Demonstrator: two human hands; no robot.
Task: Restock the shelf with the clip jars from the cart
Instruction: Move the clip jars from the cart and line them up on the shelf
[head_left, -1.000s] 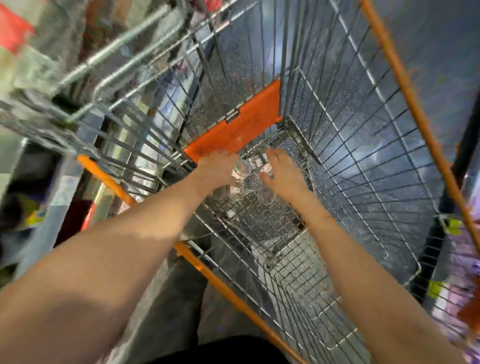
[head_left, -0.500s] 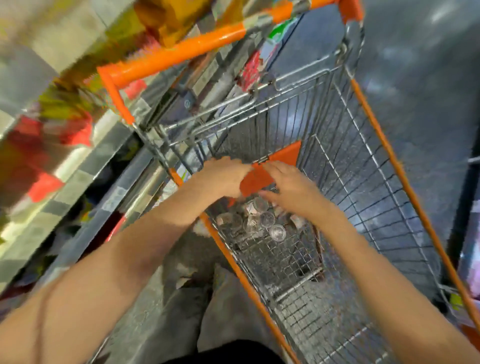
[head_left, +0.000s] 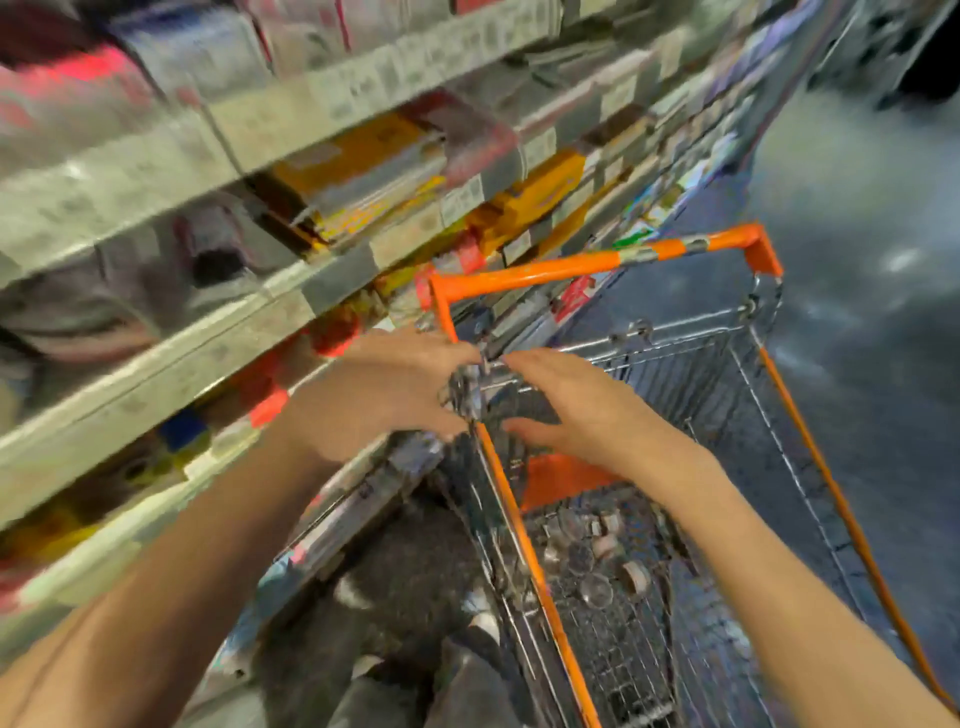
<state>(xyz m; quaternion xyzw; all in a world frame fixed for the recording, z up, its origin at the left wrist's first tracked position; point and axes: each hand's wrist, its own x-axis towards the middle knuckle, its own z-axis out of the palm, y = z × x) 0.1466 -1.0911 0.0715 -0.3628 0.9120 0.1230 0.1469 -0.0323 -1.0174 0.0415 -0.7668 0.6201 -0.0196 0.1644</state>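
Note:
A cluster of small clear clip jars (head_left: 467, 387) is held between my two hands, above the near left corner of the cart. My left hand (head_left: 384, 395) grips the cluster from the left with curled fingers. From the right, my right hand (head_left: 571, 410) cups it, fingers over the top and thumb underneath. Several more clip jars (head_left: 587, 556) lie on the wire floor of the orange-rimmed cart (head_left: 597, 267). The grey shelf (head_left: 156, 364) runs along the left, close to my left hand. The frame is blurred, so the held jars show no detail.
The shelf boards hold yellow, red and blue packaged goods (head_left: 363, 171). An orange flap (head_left: 561, 478) stands in the cart below my right hand. Dark aisle floor (head_left: 857, 260) lies to the right of the cart. My legs (head_left: 415, 623) stand between shelf and cart.
Both hands have risen out of the cart basket with a cluster of jars and moved left toward the shelf. The view has swung up and left from the cart floor to the shelves.

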